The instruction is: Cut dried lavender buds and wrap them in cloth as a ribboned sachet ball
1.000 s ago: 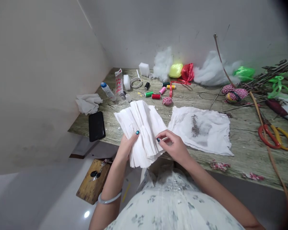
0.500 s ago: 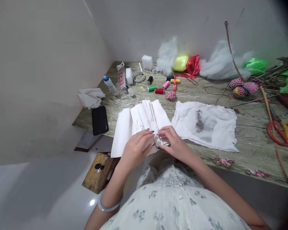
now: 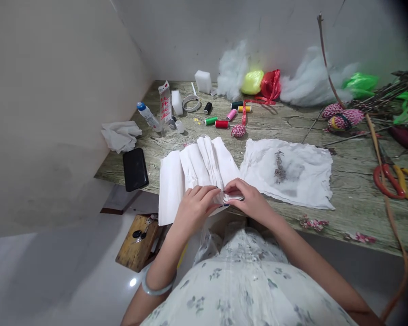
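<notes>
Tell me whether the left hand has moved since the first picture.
Yes: the left hand has moved rightward, away from the black phone.

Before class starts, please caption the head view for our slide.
Left fingers and right fingers hold pleated white sheets, thread spools beyond.

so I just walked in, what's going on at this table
A person's left hand and right hand hold the gathered near end of some pleated white sheets at the edge of the table. To the right lies another white sheet with a dark clump on it. Thread spools lie farther back, and scissors lie at the far right.
</notes>
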A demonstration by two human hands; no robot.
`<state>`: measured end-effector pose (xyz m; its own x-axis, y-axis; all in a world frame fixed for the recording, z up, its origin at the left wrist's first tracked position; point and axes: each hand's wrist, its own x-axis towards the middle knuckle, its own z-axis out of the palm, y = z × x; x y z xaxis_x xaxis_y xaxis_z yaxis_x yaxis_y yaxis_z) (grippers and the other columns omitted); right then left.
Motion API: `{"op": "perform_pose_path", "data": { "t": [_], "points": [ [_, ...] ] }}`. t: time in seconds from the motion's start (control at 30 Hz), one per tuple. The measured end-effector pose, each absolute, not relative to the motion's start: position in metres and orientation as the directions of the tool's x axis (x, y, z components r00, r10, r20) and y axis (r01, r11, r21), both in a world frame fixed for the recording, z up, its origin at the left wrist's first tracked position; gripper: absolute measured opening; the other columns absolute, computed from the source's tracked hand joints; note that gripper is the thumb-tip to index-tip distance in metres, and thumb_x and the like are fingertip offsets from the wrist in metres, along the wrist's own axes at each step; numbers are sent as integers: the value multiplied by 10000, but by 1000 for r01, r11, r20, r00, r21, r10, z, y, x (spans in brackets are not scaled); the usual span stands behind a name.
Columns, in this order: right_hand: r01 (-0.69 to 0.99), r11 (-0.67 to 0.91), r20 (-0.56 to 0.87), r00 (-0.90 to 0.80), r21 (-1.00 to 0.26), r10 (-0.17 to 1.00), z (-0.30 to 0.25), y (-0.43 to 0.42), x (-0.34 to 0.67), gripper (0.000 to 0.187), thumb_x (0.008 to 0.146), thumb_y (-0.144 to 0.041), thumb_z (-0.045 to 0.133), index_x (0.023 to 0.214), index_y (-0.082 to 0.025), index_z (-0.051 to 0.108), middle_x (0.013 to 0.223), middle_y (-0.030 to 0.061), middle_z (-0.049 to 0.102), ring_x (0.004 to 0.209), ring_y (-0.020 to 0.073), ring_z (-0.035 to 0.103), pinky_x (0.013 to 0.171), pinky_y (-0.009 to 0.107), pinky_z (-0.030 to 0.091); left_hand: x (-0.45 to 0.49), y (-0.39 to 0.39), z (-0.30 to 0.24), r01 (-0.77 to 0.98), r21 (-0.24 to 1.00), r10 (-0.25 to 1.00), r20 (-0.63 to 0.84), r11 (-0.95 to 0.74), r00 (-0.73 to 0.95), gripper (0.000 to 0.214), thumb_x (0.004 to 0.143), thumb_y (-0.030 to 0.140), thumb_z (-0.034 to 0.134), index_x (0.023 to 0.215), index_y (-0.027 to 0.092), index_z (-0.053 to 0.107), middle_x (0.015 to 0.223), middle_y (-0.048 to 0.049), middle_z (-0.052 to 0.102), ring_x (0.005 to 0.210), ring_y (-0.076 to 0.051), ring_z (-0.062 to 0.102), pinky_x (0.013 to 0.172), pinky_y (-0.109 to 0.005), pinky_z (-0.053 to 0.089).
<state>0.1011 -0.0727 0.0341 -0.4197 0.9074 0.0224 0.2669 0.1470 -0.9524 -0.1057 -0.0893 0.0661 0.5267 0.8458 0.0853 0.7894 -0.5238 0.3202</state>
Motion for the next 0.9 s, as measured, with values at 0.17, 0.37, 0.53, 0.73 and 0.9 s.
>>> {"op": "perform_pose_path", "data": {
  "t": [0.17, 0.37, 0.53, 0.73, 0.9],
  "points": [
    [275, 107, -18, -416, -955, 909, 35, -74, 104, 139, 786, -193, 593, 919, -219, 560, 961, 19, 600, 913, 155, 600, 878, 344, 505, -111, -92, 64, 798, 335, 859, 76, -501, 507, 227, 911, 358, 522, 1077, 220, 592, 1117, -52, 625, 960, -199, 537, 813, -338, 402],
    [292, -2, -117, -380, -957, 918, 37, -78, 105, 117, 779, -190, 592, 888, -226, 568, 829, -19, 644, 770, 128, 625, 759, 288, 518, -96, -93, 67, 861, 392, 939, 21, -323, 343, 325, 836, 489, 590, 950, 185, 590, 1024, -69, 587, 965, -238, 504, 801, -376, 372],
    [291, 20, -93, -369, -956, 925, 40, -80, 104, 94, 805, -227, 570, 899, -224, 568, 849, -2, 645, 785, 136, 616, 764, 299, 513, -88, -93, 67, 865, 454, 970, -10, -213, 245, 167, 882, 344, 539, 846, 182, 562, 983, -53, 566, 945, -222, 501, 811, -374, 360],
    [240, 36, -59, -379, -970, 923, 39, -82, 108, 149, 837, -213, 516, 977, -222, 566, 911, 19, 615, 836, 141, 593, 785, 300, 503, -96, -92, 71, 829, 524, 969, -24, -196, 244, 110, 899, 277, 474, 854, 195, 532, 938, -44, 554, 915, -210, 504, 812, -360, 391],
    [131, -24, -46, -168, -991, 985, 36, -91, 115, 249, 838, -215, 527, 1085, -251, 531, 955, 27, 532, 869, 145, 554, 734, 264, 518, -93, -100, 66, 940, 337, 989, 148, -56, 6, 66, 793, 132, 517, 817, 193, 527, 941, -92, 552, 928, -271, 500, 797, -419, 406]
  ]
}}
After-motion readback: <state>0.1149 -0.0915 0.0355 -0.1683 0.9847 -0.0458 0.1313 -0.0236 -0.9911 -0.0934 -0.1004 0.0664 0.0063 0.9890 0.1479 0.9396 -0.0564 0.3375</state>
